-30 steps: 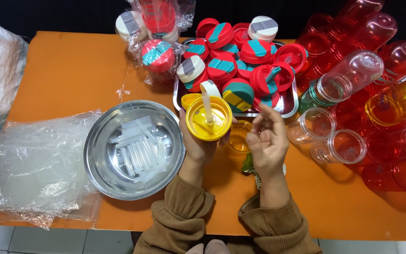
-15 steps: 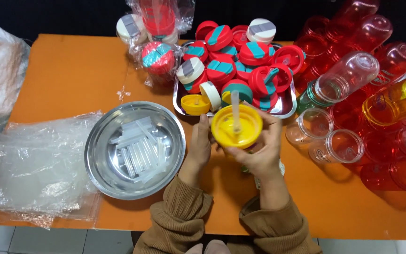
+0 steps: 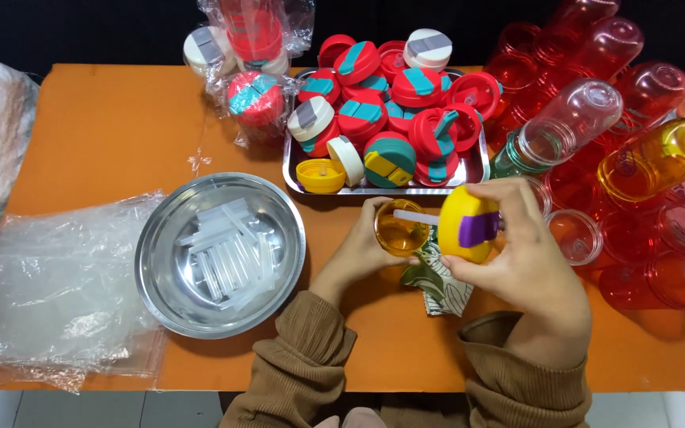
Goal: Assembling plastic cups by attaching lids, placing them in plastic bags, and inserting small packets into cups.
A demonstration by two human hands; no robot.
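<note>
Your right hand (image 3: 529,254) grips a yellow lid (image 3: 468,224) with a purple flip tab, fingers curled round its rim; the lid is tipped on edge, its white straw (image 3: 415,216) pointing left, tip over the mouth of the yellow bottle (image 3: 400,228). Your left hand (image 3: 362,246) holds that bottle, fingers wrapped about its side, mouth facing up toward the camera. Both are held over the orange table (image 3: 105,127), just in front of the metal tray (image 3: 477,168).

A patterned cloth (image 3: 438,281) lies beneath your hands.

The tray carries a heap of red, teal and cream lids (image 3: 390,103); one yellow lid lies upturned at its near left corner.

Left of your hands: a round steel bowl (image 3: 283,238) holding clear straws (image 3: 227,254). Further left: crumpled clear plastic sheeting (image 3: 49,293).

Right side: red translucent bottles (image 3: 660,277) lying stacked, one clear bottle (image 3: 564,127) and one amber bottle (image 3: 660,162) on top.

Rear of table: bagged lids (image 3: 251,47) in clear wrap.
</note>
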